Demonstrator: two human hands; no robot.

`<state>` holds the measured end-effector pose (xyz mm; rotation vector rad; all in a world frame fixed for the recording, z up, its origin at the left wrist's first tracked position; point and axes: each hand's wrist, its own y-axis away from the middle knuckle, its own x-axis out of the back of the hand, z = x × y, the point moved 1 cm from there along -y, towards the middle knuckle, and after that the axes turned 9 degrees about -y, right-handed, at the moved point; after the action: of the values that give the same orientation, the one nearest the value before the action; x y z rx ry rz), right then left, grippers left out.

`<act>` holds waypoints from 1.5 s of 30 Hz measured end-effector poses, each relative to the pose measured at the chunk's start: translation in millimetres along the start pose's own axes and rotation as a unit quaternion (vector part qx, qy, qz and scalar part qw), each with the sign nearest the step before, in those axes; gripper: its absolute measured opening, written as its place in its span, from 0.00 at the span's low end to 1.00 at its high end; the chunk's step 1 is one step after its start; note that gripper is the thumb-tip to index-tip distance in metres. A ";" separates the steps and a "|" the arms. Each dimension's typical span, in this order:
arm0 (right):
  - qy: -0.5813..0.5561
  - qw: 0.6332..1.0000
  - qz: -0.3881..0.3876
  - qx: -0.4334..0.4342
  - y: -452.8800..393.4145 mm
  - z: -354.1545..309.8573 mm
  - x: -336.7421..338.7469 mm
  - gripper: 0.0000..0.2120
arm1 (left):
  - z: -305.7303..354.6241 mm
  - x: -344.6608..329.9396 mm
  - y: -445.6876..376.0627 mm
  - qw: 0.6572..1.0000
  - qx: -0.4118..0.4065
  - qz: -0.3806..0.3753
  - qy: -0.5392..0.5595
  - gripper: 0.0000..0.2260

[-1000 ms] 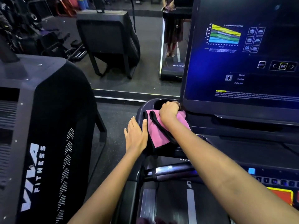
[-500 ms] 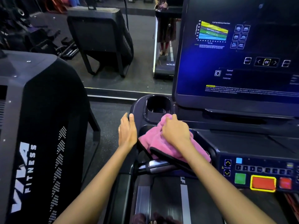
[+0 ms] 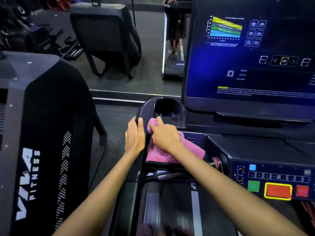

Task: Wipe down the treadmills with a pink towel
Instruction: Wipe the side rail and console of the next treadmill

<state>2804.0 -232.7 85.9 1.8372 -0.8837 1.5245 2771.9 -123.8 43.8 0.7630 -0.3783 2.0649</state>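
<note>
A pink towel (image 3: 158,155) lies bunched on the left side of the black treadmill console (image 3: 213,143), just below the cup holder (image 3: 167,107). My right hand (image 3: 164,135) presses flat on top of the towel, fingers spread toward the cup holder. My left hand (image 3: 134,136) rests flat on the console's left edge, beside the towel and touching nothing else. The treadmill's big lit screen (image 3: 247,53) stands upright to the right.
A control panel (image 3: 277,183) with green, orange and red buttons sits at lower right. The belt (image 3: 179,212) runs beneath my arms. A black machine housing marked VIVA FITNESS (image 3: 39,142) stands close on the left. A mirror ahead reflects gym equipment.
My right hand pulled the towel back from the cup holder toward me, then slid it left and forward again. My left hand stayed on the console edge.
</note>
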 end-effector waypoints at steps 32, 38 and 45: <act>0.056 0.997 -0.036 0.044 -34.1 29.2 18.1 0.13 | 9.1 -1.6 -2.6 0.998 0.000 -0.018 -0.062 0.26; -0.083 0.989 -0.114 -0.037 -59.9 30.2 24.6 0.15 | 10.4 0.7 -0.6 0.998 -0.006 -0.010 -0.063 0.25; 0.144 0.981 -0.130 -0.019 -45.6 41.1 41.4 0.16 | 9.8 0.7 1.3 0.997 -0.019 -0.008 -0.077 0.25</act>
<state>2869.8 -242.4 118.4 1.5811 -0.5111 1.5436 2774.2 -129.2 51.8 0.9025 -0.4931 1.9840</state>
